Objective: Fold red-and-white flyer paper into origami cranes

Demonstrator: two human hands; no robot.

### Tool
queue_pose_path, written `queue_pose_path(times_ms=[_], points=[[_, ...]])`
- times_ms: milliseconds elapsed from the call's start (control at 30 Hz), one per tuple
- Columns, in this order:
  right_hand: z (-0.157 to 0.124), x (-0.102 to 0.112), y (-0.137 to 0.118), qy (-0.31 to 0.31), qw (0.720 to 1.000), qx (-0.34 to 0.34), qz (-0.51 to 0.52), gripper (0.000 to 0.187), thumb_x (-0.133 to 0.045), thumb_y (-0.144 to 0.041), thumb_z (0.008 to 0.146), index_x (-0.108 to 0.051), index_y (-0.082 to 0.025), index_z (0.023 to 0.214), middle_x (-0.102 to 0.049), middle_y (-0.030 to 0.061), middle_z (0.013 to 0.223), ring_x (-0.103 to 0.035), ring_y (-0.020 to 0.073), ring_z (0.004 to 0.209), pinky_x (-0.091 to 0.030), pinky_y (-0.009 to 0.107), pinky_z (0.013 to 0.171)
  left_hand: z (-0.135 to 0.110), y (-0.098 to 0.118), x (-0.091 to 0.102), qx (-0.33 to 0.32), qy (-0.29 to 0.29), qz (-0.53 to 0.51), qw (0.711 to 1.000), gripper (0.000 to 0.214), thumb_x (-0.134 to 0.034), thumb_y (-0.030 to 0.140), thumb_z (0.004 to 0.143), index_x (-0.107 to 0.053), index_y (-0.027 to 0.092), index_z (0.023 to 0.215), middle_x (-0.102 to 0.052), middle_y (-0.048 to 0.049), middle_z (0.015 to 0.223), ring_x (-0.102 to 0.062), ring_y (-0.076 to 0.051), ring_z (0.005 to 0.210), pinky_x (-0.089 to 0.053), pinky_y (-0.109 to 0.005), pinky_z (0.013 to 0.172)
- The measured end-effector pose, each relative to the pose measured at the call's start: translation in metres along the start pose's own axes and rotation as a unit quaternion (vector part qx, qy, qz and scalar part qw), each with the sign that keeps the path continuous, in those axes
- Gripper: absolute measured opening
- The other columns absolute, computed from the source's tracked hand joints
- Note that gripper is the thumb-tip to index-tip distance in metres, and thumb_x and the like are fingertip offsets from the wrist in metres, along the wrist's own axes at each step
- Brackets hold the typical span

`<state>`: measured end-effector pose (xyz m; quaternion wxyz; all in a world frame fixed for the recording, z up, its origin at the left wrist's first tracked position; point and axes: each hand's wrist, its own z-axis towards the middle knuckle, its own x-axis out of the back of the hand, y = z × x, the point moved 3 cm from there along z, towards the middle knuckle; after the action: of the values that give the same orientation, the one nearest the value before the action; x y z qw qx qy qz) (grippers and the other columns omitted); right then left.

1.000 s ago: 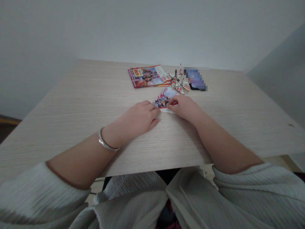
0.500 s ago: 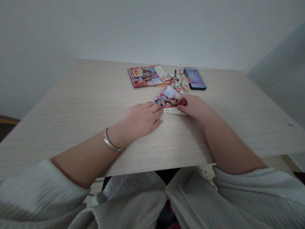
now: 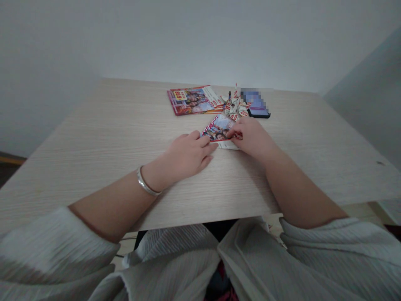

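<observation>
A printed paper flyer [image 3: 219,126], folded to a small shape with a white strip along its near side, lies on the table between my hands. With its fingers stretched out, my left hand [image 3: 189,155] rests palm down and touches the flyer's left corner. My right hand [image 3: 249,136] has its fingers curled together on the flyer's right part, pinching or pressing it there. That hand covers the flyer's right corner.
Behind the flyer stand several folded paper figures [image 3: 234,104]. To their left lies a stack of printed flyers [image 3: 196,100], to their right a phone [image 3: 259,109], partly blurred out. The pale wooden table [image 3: 119,121] meets a wall at the back.
My right hand has slid a little left and away from me over the flyer, covering more of it. My left hand has hardly moved.
</observation>
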<state>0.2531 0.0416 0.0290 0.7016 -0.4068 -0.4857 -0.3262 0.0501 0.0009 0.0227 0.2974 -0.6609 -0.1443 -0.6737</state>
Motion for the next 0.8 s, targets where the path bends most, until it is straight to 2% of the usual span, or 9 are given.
queue_pose_path(times_ms=[67, 133, 267, 500, 633, 800], points=[[0.001, -0.004, -0.008, -0.004, 1.000, 0.030, -0.003, 0.018, -0.066, -0.016, 0.091, -0.084, -0.019, 0.095, -0.080, 0.0084, 0.094, -0.068, 0.0243, 0.095, -0.047, 0.037, 0.090, 0.000, 0.000, -0.001, 0.003, 0.004, -0.002, 1.000, 0.045, -0.036, 0.032, 0.111, -0.064, 0.017, 0.142, -0.072, -0.0129, 0.117, -0.063, -0.029, 0.102, -0.049, -0.044, 0.087], [0.001, -0.009, -0.016, -0.015, 0.999, 0.028, -0.015, 0.016, -0.066, -0.021, 0.093, -0.083, -0.019, 0.093, -0.080, 0.0090, 0.095, -0.068, 0.0244, 0.094, -0.047, 0.037, 0.087, 0.000, -0.001, -0.002, 0.007, 0.010, -0.004, 1.000, 0.046, -0.036, 0.032, 0.111, -0.063, 0.017, 0.145, -0.072, -0.0131, 0.118, -0.063, -0.030, 0.104, -0.049, -0.044, 0.089], [0.001, -0.016, -0.025, -0.054, 0.998, -0.027, -0.012, 0.017, -0.063, -0.020, 0.095, -0.077, -0.018, 0.104, -0.080, 0.0094, 0.103, -0.068, 0.0219, 0.092, -0.045, 0.032, 0.078, 0.000, 0.000, -0.003, 0.008, 0.009, -0.010, 1.000, 0.047, -0.037, 0.032, 0.111, -0.063, 0.015, 0.147, -0.072, -0.0144, 0.122, -0.064, -0.030, 0.109, -0.050, -0.045, 0.092], [-0.001, -0.013, -0.031, -0.065, 0.993, -0.070, -0.065, 0.015, -0.060, -0.019, 0.095, -0.073, -0.019, 0.104, -0.079, 0.0108, 0.108, -0.068, 0.0237, 0.093, -0.042, 0.032, 0.072, -0.002, 0.002, 0.004, 0.041, -0.012, -0.013, 0.999, 0.042, -0.040, 0.031, 0.109, -0.073, 0.009, 0.125, -0.071, -0.0175, 0.115, -0.066, -0.030, 0.105, -0.052, -0.043, 0.089], [0.000, -0.013, -0.031, -0.064, 0.997, -0.037, -0.033, 0.020, -0.059, -0.013, 0.094, -0.074, -0.018, 0.106, -0.078, 0.0091, 0.108, -0.068, 0.0222, 0.095, -0.043, 0.031, 0.076, -0.004, 0.000, 0.013, 0.067, -0.044, -0.004, 0.997, 0.041, -0.042, 0.032, 0.109, -0.076, 0.011, 0.112, -0.072, -0.0169, 0.110, -0.069, -0.030, 0.101, -0.051, -0.043, 0.088], [0.000, -0.015, -0.029, -0.054, 0.998, 0.045, -0.009, 0.034, -0.056, -0.007, 0.094, -0.080, -0.021, 0.115, -0.076, 0.0095, 0.115, -0.067, 0.0235, 0.108, -0.046, 0.033, 0.087, -0.007, -0.002, 0.023, 0.093, -0.075, 0.004, 0.993, 0.041, -0.043, 0.032, 0.107, -0.076, 0.012, 0.120, -0.074, -0.0167, 0.114, -0.071, -0.032, 0.103, -0.050, -0.046, 0.089]])
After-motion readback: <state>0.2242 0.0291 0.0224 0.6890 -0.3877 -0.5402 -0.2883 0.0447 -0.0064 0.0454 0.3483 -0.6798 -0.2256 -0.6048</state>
